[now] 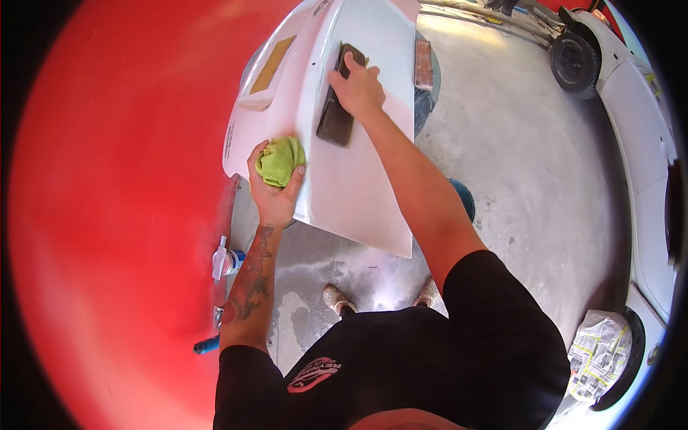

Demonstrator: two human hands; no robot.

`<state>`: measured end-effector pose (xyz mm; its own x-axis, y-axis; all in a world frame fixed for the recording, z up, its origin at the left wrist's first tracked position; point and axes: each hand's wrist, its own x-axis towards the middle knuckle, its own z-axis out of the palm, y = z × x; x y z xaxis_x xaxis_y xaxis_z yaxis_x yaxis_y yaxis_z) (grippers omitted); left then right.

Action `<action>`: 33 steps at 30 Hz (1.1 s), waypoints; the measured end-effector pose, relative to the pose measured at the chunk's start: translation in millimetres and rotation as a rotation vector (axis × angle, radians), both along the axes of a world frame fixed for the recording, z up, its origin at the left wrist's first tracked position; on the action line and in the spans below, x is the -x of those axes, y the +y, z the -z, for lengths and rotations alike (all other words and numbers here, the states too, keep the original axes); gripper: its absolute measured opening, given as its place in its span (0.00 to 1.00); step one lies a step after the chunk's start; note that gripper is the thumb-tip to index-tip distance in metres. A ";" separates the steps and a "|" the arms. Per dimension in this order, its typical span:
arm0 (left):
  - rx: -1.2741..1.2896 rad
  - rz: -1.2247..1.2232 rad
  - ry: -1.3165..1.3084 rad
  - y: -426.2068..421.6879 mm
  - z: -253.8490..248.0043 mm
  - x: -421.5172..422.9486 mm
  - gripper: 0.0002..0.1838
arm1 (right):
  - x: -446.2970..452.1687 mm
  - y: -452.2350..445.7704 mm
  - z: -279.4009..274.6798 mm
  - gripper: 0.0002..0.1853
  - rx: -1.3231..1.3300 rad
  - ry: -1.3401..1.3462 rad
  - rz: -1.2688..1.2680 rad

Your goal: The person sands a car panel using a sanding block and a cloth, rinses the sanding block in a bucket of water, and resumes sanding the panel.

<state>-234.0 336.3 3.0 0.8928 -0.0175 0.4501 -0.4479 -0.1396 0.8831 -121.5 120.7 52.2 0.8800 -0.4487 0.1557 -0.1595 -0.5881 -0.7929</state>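
Observation:
A white car body panel, like a trunk lid, is held up in front of me at about waist height. My right hand grips a long dark sanding block, which lies flat on the panel's upper face. A thin yellowish edge shows beneath the block. My left hand is closed around a bunched green cloth at the panel's left edge. A yellow-brown strip lies in the recess on the panel's left side.
A red wall runs along the left. On the floor beside it are a can and a blue object. A reddish block lies right of the panel, above a blue bucket. A white car stands at the right.

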 end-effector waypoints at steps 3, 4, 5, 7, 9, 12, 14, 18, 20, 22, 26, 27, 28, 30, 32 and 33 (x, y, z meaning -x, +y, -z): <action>-0.003 -0.004 -0.019 1.5 5.8 -2.0 0.39 | 17.0 5.5 13.4 0.37 -0.011 -0.032 0.005; -0.004 -0.008 -0.025 1.8 6.7 -3.3 0.39 | 44.0 9.0 29.8 0.36 -0.001 -0.057 -0.002; 0.037 -0.003 0.005 -0.5 2.3 -0.8 0.39 | 77.7 12.0 54.0 0.36 -0.004 -0.070 -0.009; -0.006 -0.036 -0.004 -1.5 1.8 -0.2 0.38 | 160.4 19.1 112.8 0.38 0.013 -0.111 -0.018; -0.030 -0.062 -0.005 -1.4 -0.5 -0.9 0.38 | 235.6 28.3 155.7 0.37 -0.024 -0.074 -0.012; -0.044 -0.070 -0.009 -0.3 -0.3 1.4 0.37 | 223.8 33.4 143.1 0.36 -0.046 -0.075 0.033; -0.011 -0.058 -0.040 0.9 8.3 -6.0 0.36 | 149.1 33.2 106.5 0.35 -0.022 -0.102 0.054; -0.004 -0.076 -0.047 0.5 6.3 -6.3 0.37 | 31.6 24.5 12.2 0.32 -0.093 0.007 0.111; -0.071 -0.116 -0.069 2.5 6.7 -7.2 0.37 | 49.3 26.1 22.0 0.31 -0.102 -0.021 0.093; -0.050 -0.129 -0.049 1.9 4.6 -3.9 0.37 | 103.7 29.3 68.6 0.29 -0.063 -0.093 0.044; -0.119 -0.173 -0.054 2.6 4.1 -5.5 0.36 | 259.6 40.6 171.7 0.29 0.016 -0.193 -0.016; -0.129 -0.176 -0.057 3.6 4.7 -5.9 0.36 | 256.3 43.8 167.5 0.28 -0.040 -0.186 0.002; -0.135 -0.181 -0.061 4.3 6.6 -3.5 0.36 | 251.2 49.4 157.0 0.28 -0.097 -0.172 0.024; -0.144 -0.192 -0.087 3.7 5.1 -7.0 0.35 | 206.7 56.6 128.1 0.29 -0.076 -0.197 0.059; -0.136 -0.197 -0.080 3.0 3.4 -7.1 0.36 | 137.9 64.7 66.5 0.29 -0.079 -0.165 0.053; -0.135 -0.197 -0.073 3.6 4.1 -5.2 0.36 | 112.8 66.0 42.4 0.29 -0.090 -0.172 0.067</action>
<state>-228.8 339.8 -1.1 0.8504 0.0893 0.5185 -0.4618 -0.3455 0.8169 -234.3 186.7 9.8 0.8114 -0.5246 0.2577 -0.0539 -0.5062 -0.8608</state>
